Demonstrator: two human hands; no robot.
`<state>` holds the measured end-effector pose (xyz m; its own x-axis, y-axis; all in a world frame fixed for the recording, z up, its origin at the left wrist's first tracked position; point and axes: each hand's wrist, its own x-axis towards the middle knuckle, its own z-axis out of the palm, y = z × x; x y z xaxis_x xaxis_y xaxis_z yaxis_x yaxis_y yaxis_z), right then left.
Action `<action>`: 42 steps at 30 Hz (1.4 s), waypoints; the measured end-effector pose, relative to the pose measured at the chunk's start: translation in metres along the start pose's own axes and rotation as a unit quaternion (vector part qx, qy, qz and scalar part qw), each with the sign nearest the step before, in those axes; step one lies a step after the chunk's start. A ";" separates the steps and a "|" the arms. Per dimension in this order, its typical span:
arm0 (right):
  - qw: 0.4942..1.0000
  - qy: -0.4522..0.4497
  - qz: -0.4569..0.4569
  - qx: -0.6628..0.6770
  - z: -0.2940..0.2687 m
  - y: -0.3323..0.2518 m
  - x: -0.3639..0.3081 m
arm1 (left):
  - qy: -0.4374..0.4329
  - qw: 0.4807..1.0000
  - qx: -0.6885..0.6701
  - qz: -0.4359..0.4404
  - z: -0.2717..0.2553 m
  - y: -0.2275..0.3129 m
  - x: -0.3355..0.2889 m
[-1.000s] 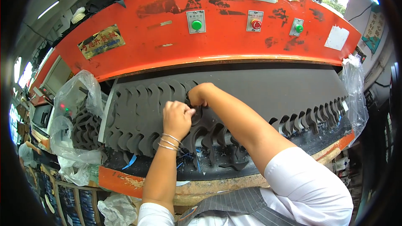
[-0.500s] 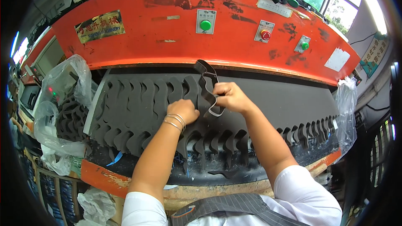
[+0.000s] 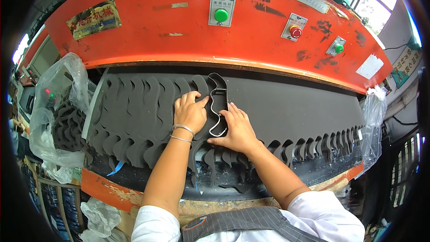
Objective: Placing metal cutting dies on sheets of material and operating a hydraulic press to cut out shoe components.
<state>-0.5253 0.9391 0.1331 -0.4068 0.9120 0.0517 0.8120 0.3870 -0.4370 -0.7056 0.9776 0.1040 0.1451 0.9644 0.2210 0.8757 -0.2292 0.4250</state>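
I grip the metal cutter (image 3: pixel 220 91) at its 4 o'clock, right hand (image 3: pixel 238 127); dark sheet (image 3: pixel 286 105) slipping beneath my open left hand (image 3: pixel 190 114) could skew it.

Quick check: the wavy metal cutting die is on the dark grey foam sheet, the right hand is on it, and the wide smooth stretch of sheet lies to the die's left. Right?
Not quite: in the head view, the wide smooth stretch of foam sheet lies to the right of the cutting die. The rest stands.
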 end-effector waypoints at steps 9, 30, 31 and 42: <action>0.999 0.035 -0.030 -0.003 -0.008 0.008 0.018 | 0.018 1.000 0.024 0.008 0.003 0.001 0.022; 0.755 0.638 0.083 -0.124 -0.318 0.329 0.077 | 0.165 0.968 0.144 0.118 -0.090 0.138 0.195; 0.752 0.647 0.109 -0.065 -0.313 0.328 0.076 | 0.162 0.969 0.150 0.111 -0.091 0.135 0.192; 0.777 0.614 0.126 -0.064 -0.293 0.319 0.053 | -0.060 0.970 -0.218 -0.088 -0.033 0.175 0.013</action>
<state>-0.1649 1.1506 0.2595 0.4130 0.3723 0.8312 0.8685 0.1139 -0.4825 -0.5652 0.9459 0.2102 0.0858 0.9961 0.0187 0.6177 -0.0679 0.7835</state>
